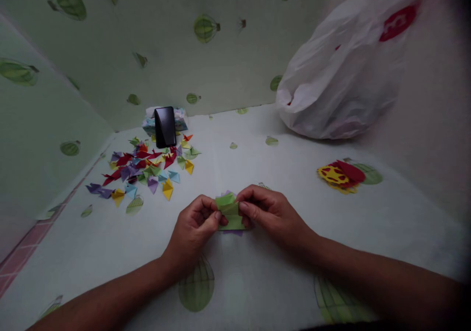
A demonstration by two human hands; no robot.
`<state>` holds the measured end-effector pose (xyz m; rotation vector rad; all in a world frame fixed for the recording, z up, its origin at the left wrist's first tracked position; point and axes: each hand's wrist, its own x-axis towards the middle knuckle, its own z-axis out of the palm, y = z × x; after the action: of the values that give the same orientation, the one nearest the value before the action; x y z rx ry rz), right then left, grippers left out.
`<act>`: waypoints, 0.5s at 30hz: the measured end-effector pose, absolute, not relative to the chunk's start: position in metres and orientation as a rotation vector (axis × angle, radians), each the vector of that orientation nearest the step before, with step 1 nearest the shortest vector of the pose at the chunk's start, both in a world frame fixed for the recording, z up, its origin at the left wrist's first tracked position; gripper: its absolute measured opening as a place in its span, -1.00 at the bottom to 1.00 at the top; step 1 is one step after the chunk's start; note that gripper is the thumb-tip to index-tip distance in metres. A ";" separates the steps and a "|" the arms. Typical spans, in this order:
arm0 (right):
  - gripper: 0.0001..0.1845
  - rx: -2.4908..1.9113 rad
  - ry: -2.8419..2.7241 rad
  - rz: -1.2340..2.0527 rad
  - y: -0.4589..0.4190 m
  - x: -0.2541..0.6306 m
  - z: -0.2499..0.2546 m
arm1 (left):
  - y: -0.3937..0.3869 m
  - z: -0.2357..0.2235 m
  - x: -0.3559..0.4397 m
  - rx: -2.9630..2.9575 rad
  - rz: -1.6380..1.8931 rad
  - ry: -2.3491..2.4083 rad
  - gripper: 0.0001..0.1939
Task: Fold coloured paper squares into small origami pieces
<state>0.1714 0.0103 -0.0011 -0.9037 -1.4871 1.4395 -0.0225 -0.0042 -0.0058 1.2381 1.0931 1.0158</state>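
A small sheet of light green paper (230, 208), creased across its width, is held up at the middle of the view. My left hand (198, 223) pinches its left edge between thumb and fingers. At the right edge, my right hand (274, 213) grips the same sheet with thumb and forefinger. Beneath it, bits of purple paper (233, 232) stick out on the table side; how far they reach under the green sheet is hidden. Both forearms come in from the lower corners.
Many folded paper pieces (147, 166) in several colours lie in a heap at left. Behind them a black phone (165, 127) leans on a tissue pack (181, 119). Yellow and red paper cutouts (336, 175) lie at right. A white plastic bag (342, 75) stands at the back right.
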 end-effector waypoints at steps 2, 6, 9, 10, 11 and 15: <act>-0.92 -0.917 -1.492 1.409 0.010 0.171 -0.002 | -0.005 -0.005 -0.022 1.241 1.018 1.091 -0.90; -0.95 -0.938 -1.503 1.357 0.010 0.171 -0.004 | -0.005 -0.003 -0.022 1.255 1.007 1.080 -0.90; -0.95 -0.958 -1.509 1.339 0.010 0.172 -0.005 | -0.005 -0.003 -0.022 1.261 1.002 1.086 -0.90; -0.96 -0.966 -1.506 1.342 0.010 0.172 -0.005 | -0.005 -0.004 -0.021 1.262 1.003 1.084 -0.90; -0.96 -0.970 -1.498 1.350 0.009 0.172 -0.005 | -0.005 -0.004 -0.021 1.262 1.005 1.083 -0.90; -0.93 -0.932 -1.449 1.396 0.007 0.170 -0.007 | -0.005 -0.005 -0.020 1.267 1.010 1.076 -0.90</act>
<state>0.1701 0.0071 -0.0067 -0.9317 -1.4495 1.3962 -0.0201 -0.0051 -0.0048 1.2668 1.0763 1.0095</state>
